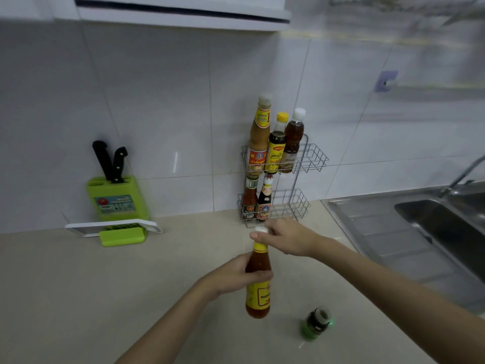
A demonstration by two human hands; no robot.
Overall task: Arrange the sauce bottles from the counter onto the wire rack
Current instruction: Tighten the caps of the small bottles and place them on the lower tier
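While our left hand is gripping the upright chili sauce bottle mid-body and our right hand is pinching its cap, we are facing the wire rack straight ahead.

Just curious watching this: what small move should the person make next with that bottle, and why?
Probably lift the red sauce bottle, held by both the left hand and right hand, toward the wire rack, whose lower shelf shows free room on its right.

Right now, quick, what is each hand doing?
Left hand: closed around the middle of the red sauce bottle.
Right hand: fingers closed on that bottle's white cap.
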